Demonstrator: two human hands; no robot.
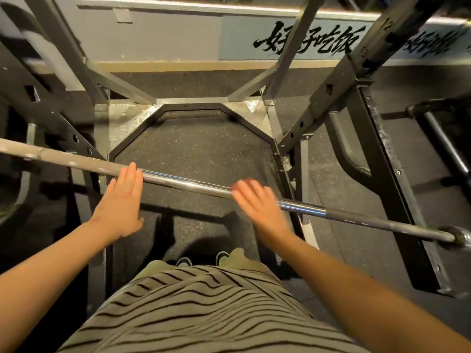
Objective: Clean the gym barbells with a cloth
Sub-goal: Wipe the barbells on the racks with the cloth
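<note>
Barbell (188,186) sits racked across the frame, running from the person's 9 o'clock down to about 4 o'clock, at roughly waist level in front of them. The right end, with its collar (456,236), is at 4; the left end runs out of view.

Hands:
- left hand (122,202) is at 11 o'clock from the torso, flat, fingers straight and together, with the tips lying on the bar where the matte section meets the chrome
- right hand (257,205) is at 1 o'clock, also flat and splayed, gripping nothing. It's motion-blurred, so I can't tell whether it touches the bar or is just above it.

No cloth in view, in either hand or on the rack (331,98), so my read is that wiping hasn't started on this bar.

Handling, as a judgement:
- long steel shaft, so it's stiff and heavy, with no flex to worry about
- the polished centre looks slick, and a flat palm will slide on it
- the darker knurled stretch (369,221) toward 3 o'clock gives real grip, likewise the matte part at 9
- round bar on hooks, so expect it to roll under a one-sided push

Best hold is to wrap one hand around the knurl to stop rotation and wipe with the other. If it needs lifting, take both hands evenly either side of centre.

A second bar (443,143) sits at 2 o'clock. Rubber mat (198,143) below.
</note>
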